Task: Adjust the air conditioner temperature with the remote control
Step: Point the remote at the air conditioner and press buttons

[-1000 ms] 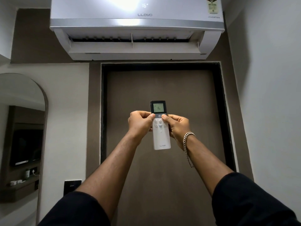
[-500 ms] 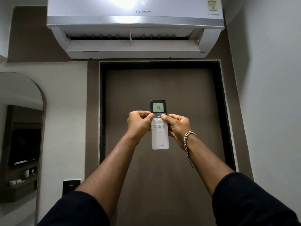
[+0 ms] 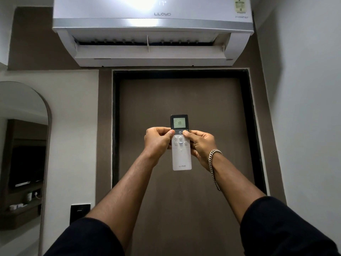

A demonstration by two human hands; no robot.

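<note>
Remote control (image 3: 181,145) up in both hands, aimed at air conditioner (image 3: 153,30) above the door (image 3: 184,108).

Left hand (image 3: 157,143) and right hand (image 3: 201,145) clamp it from either side — fingers curled round the edges and back, both thumbs lying on the face just under the screen, right thumb tip next to the power button. Remote upright, screen end on top, showing 18; unit's panel display reads 17. Flap under the unit hangs open. Chain bracelet (image 3: 214,163) on my right wrist, dark sleeves at the bottom edge — mirror (image 3: 24,145) off to the left.
</note>
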